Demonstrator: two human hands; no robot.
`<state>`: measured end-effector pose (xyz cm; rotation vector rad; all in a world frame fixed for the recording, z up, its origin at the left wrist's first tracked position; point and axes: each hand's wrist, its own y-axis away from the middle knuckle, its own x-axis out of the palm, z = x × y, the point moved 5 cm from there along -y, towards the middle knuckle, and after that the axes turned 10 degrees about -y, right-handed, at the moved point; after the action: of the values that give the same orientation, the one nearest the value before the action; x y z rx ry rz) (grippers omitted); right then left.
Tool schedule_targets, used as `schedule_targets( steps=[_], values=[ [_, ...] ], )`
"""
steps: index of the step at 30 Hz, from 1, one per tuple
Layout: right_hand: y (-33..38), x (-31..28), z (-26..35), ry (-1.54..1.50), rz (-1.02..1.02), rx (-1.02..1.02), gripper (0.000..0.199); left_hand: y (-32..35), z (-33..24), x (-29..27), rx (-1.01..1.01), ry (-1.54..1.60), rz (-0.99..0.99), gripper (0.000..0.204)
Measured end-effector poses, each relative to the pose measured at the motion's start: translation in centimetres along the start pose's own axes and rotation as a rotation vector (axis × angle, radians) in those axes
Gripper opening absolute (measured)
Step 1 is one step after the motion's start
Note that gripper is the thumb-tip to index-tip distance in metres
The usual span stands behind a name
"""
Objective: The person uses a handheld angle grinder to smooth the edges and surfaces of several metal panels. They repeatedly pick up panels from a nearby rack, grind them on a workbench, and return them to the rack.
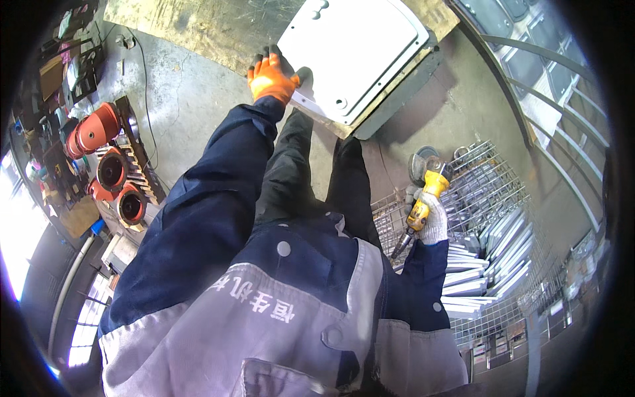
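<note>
My left hand [272,79], in an orange glove with dark fingertips, rests with its fingers spread at the left edge of a white metal panel [360,56]. The panel has rounded corners and small holes, and lies on a worn wooden-topped bench [205,30]. Down at my right side, my right hand [434,223] wears a pale knitted glove. Its fingers are wrapped round a yellow angle grinder [436,181], held away from the panel with its disc [419,167] toward the bench side.
Beside my right arm stands a wire mesh cage [486,155] holding many white metal strips [506,255]. Red-orange round fittings [99,129] sit at the left. A dark cable [147,86] runs over the floor there. Curved metal rails [549,56] and grey panels stand far right.
</note>
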<state>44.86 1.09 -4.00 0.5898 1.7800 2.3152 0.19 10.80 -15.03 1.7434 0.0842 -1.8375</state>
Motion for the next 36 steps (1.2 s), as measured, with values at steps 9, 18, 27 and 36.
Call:
schedule_targets(
  steps=[9, 18, 27, 36],
  values=[
    [1.7, -1.0, -0.6, 0.022, -0.075, 0.09, 0.03, 15.6, 0.2, 11.8, -0.543, 1.077, 0.569, 0.065],
    [2.3, -1.5, -0.5, 0.015, -0.071, 0.02, 0.029, 12.6, -8.8, 12.4, -1.345, 2.092, 0.731, 0.052],
    [5.2, -0.4, 0.7, 0.091, -0.077, -0.09, 0.028, 13.0, -4.2, 6.6, -1.075, 2.213, 0.816, 0.055],
    [9.7, 4.5, 2.3, 0.229, 0.084, -0.215, 0.027, 6.8, 2.9, -13.0, -0.337, 2.168, 0.497, 0.061]
  ],
)
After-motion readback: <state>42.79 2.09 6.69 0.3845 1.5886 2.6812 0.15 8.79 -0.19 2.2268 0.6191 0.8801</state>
